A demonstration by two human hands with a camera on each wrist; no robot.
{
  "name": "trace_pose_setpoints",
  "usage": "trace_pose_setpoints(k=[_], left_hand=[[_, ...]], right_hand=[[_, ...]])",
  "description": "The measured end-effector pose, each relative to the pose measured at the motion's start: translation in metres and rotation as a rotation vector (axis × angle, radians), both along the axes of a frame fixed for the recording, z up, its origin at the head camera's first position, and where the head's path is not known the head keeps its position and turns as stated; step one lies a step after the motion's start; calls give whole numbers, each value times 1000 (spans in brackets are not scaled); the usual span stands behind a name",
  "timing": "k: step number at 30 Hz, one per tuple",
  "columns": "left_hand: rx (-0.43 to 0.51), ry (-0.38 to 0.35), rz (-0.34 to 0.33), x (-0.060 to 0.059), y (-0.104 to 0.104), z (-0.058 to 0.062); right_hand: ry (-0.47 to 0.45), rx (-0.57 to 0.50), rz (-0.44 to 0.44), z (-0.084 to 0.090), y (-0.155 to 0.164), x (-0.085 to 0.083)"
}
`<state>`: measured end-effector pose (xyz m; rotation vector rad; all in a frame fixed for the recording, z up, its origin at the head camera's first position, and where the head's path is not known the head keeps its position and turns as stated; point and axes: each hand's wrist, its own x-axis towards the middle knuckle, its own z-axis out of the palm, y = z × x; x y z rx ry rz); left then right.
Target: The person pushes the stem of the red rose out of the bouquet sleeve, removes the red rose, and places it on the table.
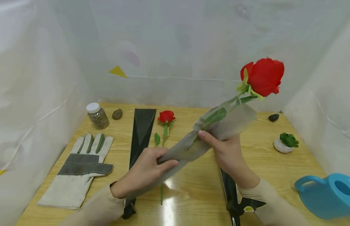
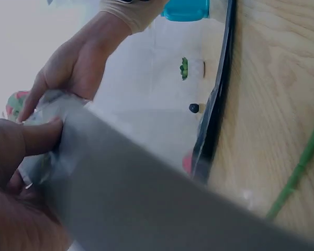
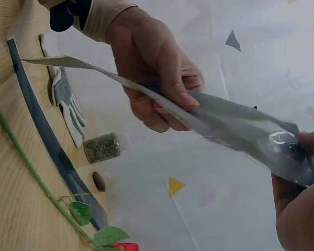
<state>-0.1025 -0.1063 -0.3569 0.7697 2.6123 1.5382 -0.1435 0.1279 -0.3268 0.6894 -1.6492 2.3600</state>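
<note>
A large red rose is held slantwise above the table in a translucent grey wrapping sleeve, its bloom sticking out of the wide upper end. My left hand grips the narrow lower part of the sleeve, thumb on top. Higher up, my right hand holds the sleeve below the leaves with its thumb across the front. In the right wrist view the sleeve's lower end trails past the left hand as a flat strip. The stem's lower part is hidden inside the sleeve.
A second rose lies on the table between a black sleeve and another black strip. At left are a work glove, a jar and a brown stone. A black stone, potted succulent and blue watering can stand right.
</note>
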Motion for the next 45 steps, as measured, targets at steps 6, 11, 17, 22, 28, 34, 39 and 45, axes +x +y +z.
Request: trace_pose_setpoints(k=[6, 11, 17, 22, 28, 34, 39, 45], left_hand=[[-92, -82, -106, -2, -7, 2], [-72, -50, -89, -2, -6, 4], [61, 90, -14, -2, 4, 8], [87, 133, -2, 0, 6, 8], [71, 168, 5, 2, 6, 9], [69, 152, -8, 2, 6, 11], [83, 160, -16, 0, 7, 11], [67, 145, -10, 0, 3, 14]], right_hand=[[-51, -200, 11, 13, 6, -3], [-36, -242, 14, 19, 7, -3], [-44, -194, -62, 13, -5, 3], [-56, -157, -130, 6, -11, 8], [-10, -2, -92, -1, -11, 14], [46, 176, -83, -4, -9, 15], [68, 241, -56, -1, -7, 12], [20, 83, -60, 14, 3, 5]])
